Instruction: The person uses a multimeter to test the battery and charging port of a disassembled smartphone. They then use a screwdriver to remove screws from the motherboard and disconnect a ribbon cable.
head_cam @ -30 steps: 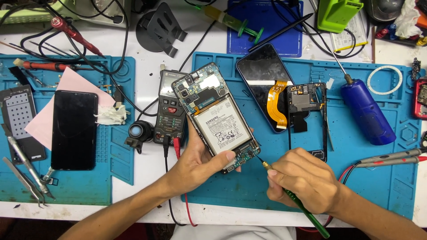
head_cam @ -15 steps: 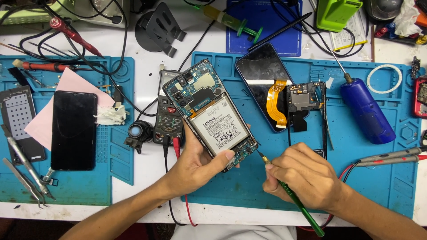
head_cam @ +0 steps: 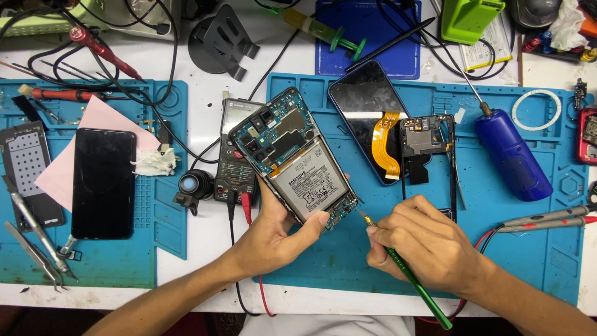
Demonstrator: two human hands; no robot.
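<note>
Phone gripped by left hand slants upper-left; right hand grips screwdriver pointing upper-left.

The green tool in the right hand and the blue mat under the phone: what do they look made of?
The green tool looks like painted or anodised metal: a thin, straight shaft with a slight sheen and a brass-coloured tip. The blue mat looks like soft matte silicone or rubber: moulded recesses, no glare. Neither is certain from the look alone.

Phone repair workshop: blue repair mats, multimeter, tweezers.
</note>
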